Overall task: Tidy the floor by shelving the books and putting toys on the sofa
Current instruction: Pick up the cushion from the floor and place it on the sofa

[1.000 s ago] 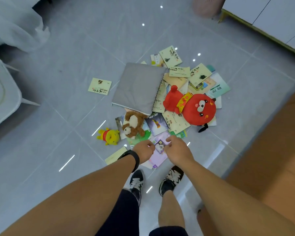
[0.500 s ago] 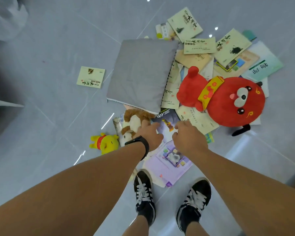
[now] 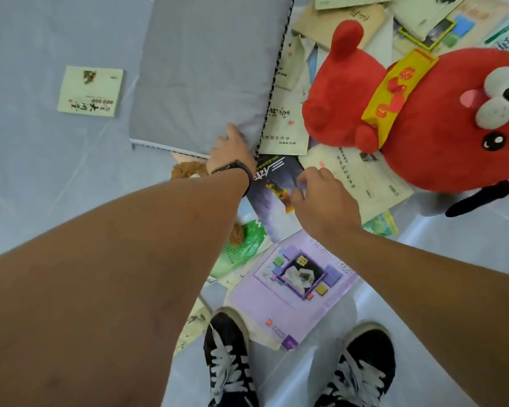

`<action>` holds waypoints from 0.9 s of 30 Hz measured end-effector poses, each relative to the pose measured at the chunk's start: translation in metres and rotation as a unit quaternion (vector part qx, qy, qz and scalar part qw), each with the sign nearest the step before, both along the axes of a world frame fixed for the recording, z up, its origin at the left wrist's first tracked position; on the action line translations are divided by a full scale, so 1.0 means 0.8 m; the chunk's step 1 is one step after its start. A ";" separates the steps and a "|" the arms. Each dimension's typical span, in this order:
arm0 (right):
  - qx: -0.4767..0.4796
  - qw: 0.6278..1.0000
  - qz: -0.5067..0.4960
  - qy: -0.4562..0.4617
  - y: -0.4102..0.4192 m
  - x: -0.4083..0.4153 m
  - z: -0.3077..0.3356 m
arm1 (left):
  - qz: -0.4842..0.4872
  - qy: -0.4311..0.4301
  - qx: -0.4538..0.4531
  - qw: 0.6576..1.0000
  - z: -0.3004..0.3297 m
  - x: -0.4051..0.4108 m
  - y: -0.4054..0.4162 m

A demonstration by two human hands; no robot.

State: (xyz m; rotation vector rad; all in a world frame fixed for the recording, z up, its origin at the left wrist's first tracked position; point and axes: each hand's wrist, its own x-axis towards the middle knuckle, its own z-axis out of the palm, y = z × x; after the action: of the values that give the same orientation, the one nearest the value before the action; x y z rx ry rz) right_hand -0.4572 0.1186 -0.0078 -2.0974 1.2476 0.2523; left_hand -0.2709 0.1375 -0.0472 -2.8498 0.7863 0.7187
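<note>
Nearest, by the person's shoes [image 3: 229,356], a purple book [image 3: 294,286] lies flat on the floor [image 3: 41,177], overlapping a green book [image 3: 244,248]. Thin paperbacks like these are light but floppy, and their glossy covers probably slide on one another, so they are best pinched at the spine or a free edge, or squared into a stack first.

Above them the right hand [image 3: 323,201] hovers over a dark book [image 3: 276,192], its fingers curled loosely and nothing in them; whether they touch the cover I cannot tell. The left hand [image 3: 232,154] reaches further, fingers spread on the near corner of the grey cushion [image 3: 203,71], resting there rather than plainly gripping. The cushion looks soft and will likely sag, so a corner or edge grip suits it. A brown plush [image 3: 185,171] peeps from under that wrist.

Further right, the red plush [image 3: 423,118] lies on more scattered books: bulky, light, squashy, easy to grab anywhere. One pale book [image 3: 90,91] lies apart on the left.
</note>
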 end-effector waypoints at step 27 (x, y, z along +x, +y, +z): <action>-0.083 0.982 0.159 0.055 -0.066 -0.061 0.611 | -0.223 0.132 -0.163 0.952 0.700 -0.110 0.060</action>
State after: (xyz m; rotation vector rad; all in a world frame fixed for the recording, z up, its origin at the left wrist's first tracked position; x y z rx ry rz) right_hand -0.5062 0.0661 0.4810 -2.4549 1.0182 0.4224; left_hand -0.3591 0.1858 0.5130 -2.6956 1.6607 0.9804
